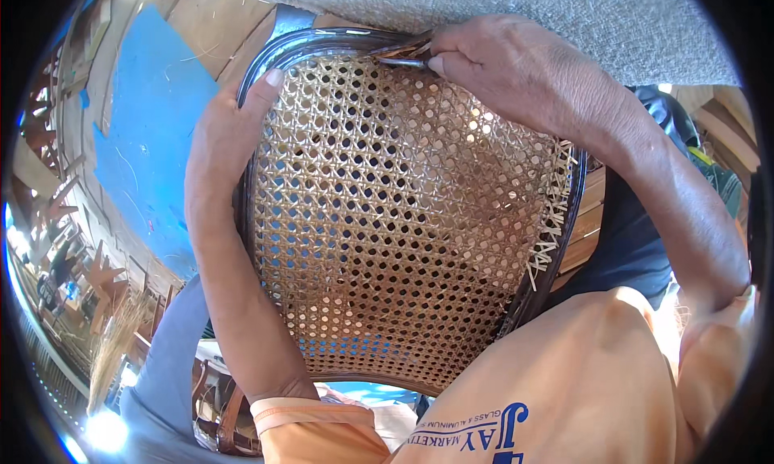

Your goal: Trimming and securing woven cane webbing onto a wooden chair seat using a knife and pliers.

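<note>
A woven cane panel (371,214) in a dark curved wooden frame (290,45) lies across my lap, with loose pale strand ends sticking out along its right side. My left hand (230,137) grips the frame's upper left, thumb on the rim and fingers hidden beneath. My right hand (516,77) is closed at the top edge, right of centre, on a thin metal tool (403,62) lying along the rim beside some brown strip. Its fingertips are partly hidden.
A grey padded surface (613,20) borders the top. A blue board (145,125) lies on wooden planks at the left, near wood scraps and a bundle of straw-like fibres (109,351). My legs, in dark trousers, flank the chair part.
</note>
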Demonstrator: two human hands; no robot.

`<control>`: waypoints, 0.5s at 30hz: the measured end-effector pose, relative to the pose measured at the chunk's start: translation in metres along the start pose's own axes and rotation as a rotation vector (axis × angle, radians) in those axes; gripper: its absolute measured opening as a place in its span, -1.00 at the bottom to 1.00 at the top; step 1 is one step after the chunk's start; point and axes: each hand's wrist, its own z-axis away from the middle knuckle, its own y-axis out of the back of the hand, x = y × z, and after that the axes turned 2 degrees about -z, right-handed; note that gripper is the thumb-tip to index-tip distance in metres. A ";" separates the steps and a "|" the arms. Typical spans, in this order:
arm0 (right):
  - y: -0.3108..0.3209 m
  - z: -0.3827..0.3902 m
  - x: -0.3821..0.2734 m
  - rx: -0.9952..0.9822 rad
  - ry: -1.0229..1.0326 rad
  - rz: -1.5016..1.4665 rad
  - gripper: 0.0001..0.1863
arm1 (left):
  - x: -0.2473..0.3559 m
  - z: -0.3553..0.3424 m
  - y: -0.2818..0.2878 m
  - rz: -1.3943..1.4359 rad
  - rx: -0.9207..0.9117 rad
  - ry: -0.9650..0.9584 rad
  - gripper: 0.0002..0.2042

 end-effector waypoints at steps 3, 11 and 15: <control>0.005 -0.001 -0.004 0.006 0.005 -0.028 -0.71 | 0.002 0.003 -0.002 -0.069 0.080 -0.033 -0.40; 0.018 -0.006 -0.008 -0.120 -0.083 0.018 -0.69 | -0.004 -0.002 -0.001 -0.029 0.055 -0.037 -0.37; 0.027 -0.001 -0.003 0.256 0.799 1.447 -0.94 | -0.004 -0.001 -0.003 0.001 0.042 -0.022 -0.36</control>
